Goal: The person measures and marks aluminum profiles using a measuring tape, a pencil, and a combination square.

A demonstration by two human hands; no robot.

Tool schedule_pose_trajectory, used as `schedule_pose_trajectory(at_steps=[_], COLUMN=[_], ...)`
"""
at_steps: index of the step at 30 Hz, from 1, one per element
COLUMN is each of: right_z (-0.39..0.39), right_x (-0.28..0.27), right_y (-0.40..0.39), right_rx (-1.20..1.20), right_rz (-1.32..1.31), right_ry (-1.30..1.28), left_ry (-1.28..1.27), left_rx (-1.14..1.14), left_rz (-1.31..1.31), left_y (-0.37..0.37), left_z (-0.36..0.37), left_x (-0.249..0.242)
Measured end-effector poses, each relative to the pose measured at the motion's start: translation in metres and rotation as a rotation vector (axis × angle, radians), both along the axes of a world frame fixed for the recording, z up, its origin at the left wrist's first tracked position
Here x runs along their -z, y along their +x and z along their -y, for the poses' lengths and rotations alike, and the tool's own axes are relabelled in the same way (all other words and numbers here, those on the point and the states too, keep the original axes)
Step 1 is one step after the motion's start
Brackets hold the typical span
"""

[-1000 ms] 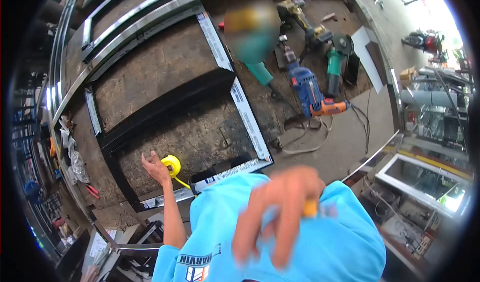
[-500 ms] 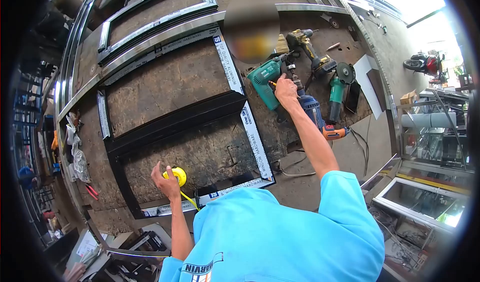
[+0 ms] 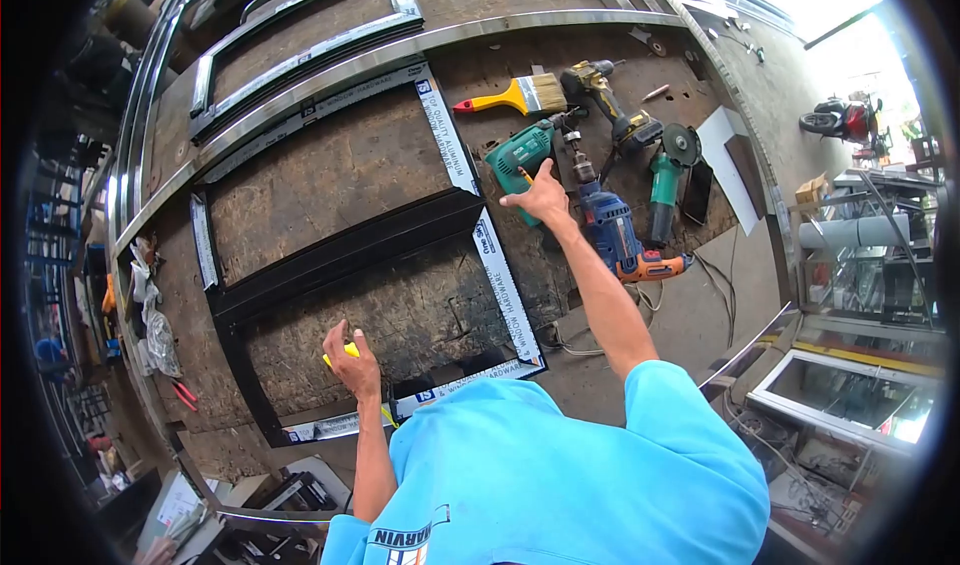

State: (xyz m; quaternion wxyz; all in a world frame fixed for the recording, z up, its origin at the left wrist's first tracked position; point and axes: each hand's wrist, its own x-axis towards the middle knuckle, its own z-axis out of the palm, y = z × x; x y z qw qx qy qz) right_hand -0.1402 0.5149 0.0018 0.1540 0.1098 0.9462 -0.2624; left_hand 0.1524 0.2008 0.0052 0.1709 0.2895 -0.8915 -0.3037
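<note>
My left hand [image 3: 354, 367] is closed around a yellow tape measure [image 3: 351, 349], mostly hidden by the fingers, low over the worn wooden bench inside a black window frame [image 3: 350, 248]. Some yellow tape shows beside my wrist, near the frame's front bar. Reaching forward, my right hand [image 3: 546, 199] grips a thin pencil [image 3: 526, 176], its thumb pointing left. That hand overlaps the handle of a teal power drill [image 3: 522, 151] lying on the bench. White printed protective film [image 3: 505, 275] covers the frame's right side.
Right of my hand lie a blue drill [image 3: 610, 227], a yellow-black cordless drill [image 3: 605, 100] and a green angle grinder [image 3: 667, 190]. A paintbrush [image 3: 500, 97] lies behind the teal drill. Another frame [image 3: 305, 57] sits beyond a metal rail [image 3: 300, 87]. Red-handled pliers [image 3: 184, 396] are at left.
My right hand has moved left and slightly nearer with the pencil, off the blue drill's chuck. My left hand has shifted slightly right and turned, hiding more of the tape measure.
</note>
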Motion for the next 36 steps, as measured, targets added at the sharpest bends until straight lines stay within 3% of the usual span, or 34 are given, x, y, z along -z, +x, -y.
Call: schedule_pose_trajectory(at_steps=[2, 7, 9, 10, 12, 13, 20, 24, 25, 30, 32, 36], right_z=[-0.016, -0.057, -0.067, -0.066, -0.06, -0.048, -0.027, -0.059, -0.064, -0.082, -0.098, -0.135], right_x=[-0.009, -0.026, -0.035, -0.025, 0.004, -0.004, 0.021, 0.014, 0.011, -0.004, -0.007, -0.041], right_y=[-0.005, -0.007, -0.014, -0.021, -0.027, -0.025, -0.035, -0.044, -0.054, -0.07, -0.085, -0.117], right_rx=[-0.154, -0.416, -0.399, -0.406, -0.184, -0.236, -0.141, -0.154, -0.112, 0.045, 0.099, -0.024], right_rz=[0.15, 0.049, 0.04, 0.039, -0.222, -0.12, -0.142, -0.156, -0.027, -0.105, 0.111, -0.137], right_ry=[0.048, 0.109, -0.165, -0.165, 0.262, 0.376, 0.51, 0.395, 0.328, 0.162, -0.162, 0.032], left_ry=[-0.083, -0.187, -0.184, -0.201, -0.22, -0.265, -0.359, -0.314, -0.32, -0.275, -0.24, -0.315], left_rx=[-0.011, -0.018, -0.044, -0.026, -0.013, 0.084, 0.354, 0.425, 0.44, 0.515, 0.504, 0.453], left_rz=[-0.009, 0.022, 0.01, 0.02, 0.038, 0.024, -0.054, -0.117, -0.138, -0.134, -0.127, -0.088], left_y=[-0.003, 0.005, 0.004, 0.004, 0.005, -0.002, -0.097, -0.129, -0.133, -0.138, -0.135, -0.122], left_z=[0.0, 0.02, 0.024, 0.026, 0.026, 0.025, 0.019, 0.008, 0.002, -0.024, -0.028, -0.014], left_x=[-0.005, 0.004, 0.006, 0.007, 0.009, 0.009, -0.014, -0.021, -0.019, -0.003, -0.001, -0.001])
